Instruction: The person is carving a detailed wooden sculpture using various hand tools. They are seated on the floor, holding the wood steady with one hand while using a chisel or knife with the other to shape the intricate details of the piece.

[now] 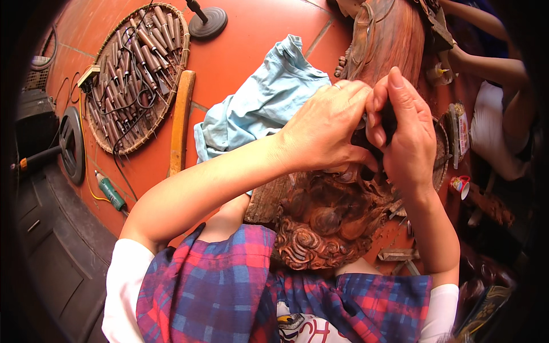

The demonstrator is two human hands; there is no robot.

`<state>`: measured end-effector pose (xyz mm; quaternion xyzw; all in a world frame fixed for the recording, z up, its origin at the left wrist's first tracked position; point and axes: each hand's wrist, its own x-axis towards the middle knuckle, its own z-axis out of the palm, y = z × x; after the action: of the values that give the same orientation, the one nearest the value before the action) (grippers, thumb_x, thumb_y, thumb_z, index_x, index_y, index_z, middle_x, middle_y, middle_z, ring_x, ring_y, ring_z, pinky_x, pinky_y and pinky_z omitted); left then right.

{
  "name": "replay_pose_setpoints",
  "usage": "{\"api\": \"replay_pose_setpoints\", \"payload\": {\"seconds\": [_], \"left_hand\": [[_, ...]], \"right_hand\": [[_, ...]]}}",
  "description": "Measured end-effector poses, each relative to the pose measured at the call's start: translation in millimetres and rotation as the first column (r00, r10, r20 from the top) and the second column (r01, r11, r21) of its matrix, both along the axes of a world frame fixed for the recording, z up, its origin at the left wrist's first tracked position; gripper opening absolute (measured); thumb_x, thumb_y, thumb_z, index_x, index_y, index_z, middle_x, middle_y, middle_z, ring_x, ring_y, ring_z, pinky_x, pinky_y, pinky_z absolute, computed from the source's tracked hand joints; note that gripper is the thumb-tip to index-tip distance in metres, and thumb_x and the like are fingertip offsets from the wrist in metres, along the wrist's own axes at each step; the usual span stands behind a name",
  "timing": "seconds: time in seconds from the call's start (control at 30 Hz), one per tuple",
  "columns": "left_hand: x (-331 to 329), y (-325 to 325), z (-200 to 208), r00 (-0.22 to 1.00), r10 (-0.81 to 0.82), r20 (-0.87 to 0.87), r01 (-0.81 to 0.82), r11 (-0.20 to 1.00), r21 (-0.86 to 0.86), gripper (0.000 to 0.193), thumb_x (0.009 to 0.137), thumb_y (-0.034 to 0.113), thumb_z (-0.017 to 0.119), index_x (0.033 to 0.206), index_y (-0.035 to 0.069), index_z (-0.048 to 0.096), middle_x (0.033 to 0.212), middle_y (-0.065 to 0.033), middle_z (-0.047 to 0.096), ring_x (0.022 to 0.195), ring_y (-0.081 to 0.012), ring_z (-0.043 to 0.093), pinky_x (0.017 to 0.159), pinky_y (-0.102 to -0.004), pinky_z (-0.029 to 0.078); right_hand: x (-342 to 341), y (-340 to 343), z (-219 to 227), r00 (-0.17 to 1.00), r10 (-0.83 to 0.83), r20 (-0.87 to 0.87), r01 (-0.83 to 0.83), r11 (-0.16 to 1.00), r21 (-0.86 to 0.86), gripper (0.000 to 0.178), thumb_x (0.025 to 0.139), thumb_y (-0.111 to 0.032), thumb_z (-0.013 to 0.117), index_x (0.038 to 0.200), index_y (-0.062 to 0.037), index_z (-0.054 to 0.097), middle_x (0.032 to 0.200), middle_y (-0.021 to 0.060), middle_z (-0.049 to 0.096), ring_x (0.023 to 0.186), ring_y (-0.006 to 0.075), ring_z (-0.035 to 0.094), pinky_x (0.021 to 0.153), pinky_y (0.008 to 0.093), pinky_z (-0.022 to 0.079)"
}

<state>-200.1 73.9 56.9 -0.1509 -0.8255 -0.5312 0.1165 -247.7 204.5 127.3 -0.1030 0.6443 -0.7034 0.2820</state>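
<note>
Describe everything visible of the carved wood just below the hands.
The carved wood is reddish brown with darker patches and a slight sheen. Tight, swirling curls cover its near end, beside the plaid garment; rounded bulges and hollows lie farther up. A paler, rougher, straight-grained section shows at its left. The left hand and right hand hide its upper part, so whether they touch it cannot be told.

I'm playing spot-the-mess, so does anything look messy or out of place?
The light blue cloth beside the carved wood looks odd because it's bunched up, not folded. The wooden-handled tools in the round basket look jumbled, pointing different ways. I can't see anything clearly spilled or broken.
</note>
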Motion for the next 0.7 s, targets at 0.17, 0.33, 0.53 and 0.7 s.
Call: {"api": "replay_pose_setpoints", "payload": {"seconds": [0.17,0.33,0.53,0.7], "left_hand": [[-2.0,2.5,-13.7,0.997,0.016,-0.071,-0.015,1.000,0.020,0.069,0.049,0.031,0.090,0.100,0.003,0.053,0.100,-0.0139,0.056,0.100,-0.0369,0.056,0.087,-0.0441,0.047],[-10.2,1.5,-16.2,0.995,0.018,-0.103,-0.023,0.999,-0.049,0.068,0.048,0.031,0.090,0.099,0.003,0.054,0.098,-0.0132,0.055,0.097,-0.0366,0.056,0.084,-0.0437,0.048],[-1.4,0.4,-6.6,0.999,0.002,-0.046,-0.002,1.000,0.011,0.056,0.054,0.026,0.088,0.094,0.002,0.055,0.097,-0.0137,0.056,0.097,-0.0365,0.057,0.082,-0.0455,0.049],[-9.8,0.1,-10.7,1.000,0.022,-0.004,-0.023,0.999,-0.041,0.059,0.053,0.027,0.088,0.095,0.003,0.055,0.099,-0.0125,0.056,0.099,-0.0353,0.058,0.081,-0.0453,0.050]], "right_hand": [[0.5,2.8,-14.0,0.999,0.033,-0.022,-0.031,0.995,0.091,0.039,0.107,-0.036,0.044,0.081,-0.0080,0.051,0.062,-0.0028,0.044,0.048,0.0020,0.032,0.043,0.0184,0.025],[-4.0,3.0,-26.2,0.963,-0.047,-0.266,0.055,0.998,0.023,0.041,0.106,-0.038,0.045,0.079,-0.0081,0.050,0.063,-0.0028,0.044,0.047,0.0025,0.031,0.042,0.0195,0.023],[-3.0,5.4,-18.7,0.996,-0.011,-0.084,0.017,0.997,0.070,0.042,0.106,-0.037,0.046,0.076,-0.0089,0.051,0.062,-0.0039,0.044,0.049,0.0019,0.032,0.043,0.0202,0.024],[-5.4,3.8,-17.9,0.985,-0.028,-0.171,0.027,1.000,-0.008,0.042,0.106,-0.034,0.048,0.072,-0.0090,0.052,0.061,-0.0061,0.045,0.052,0.0004,0.036,0.046,0.0194,0.027]]}}
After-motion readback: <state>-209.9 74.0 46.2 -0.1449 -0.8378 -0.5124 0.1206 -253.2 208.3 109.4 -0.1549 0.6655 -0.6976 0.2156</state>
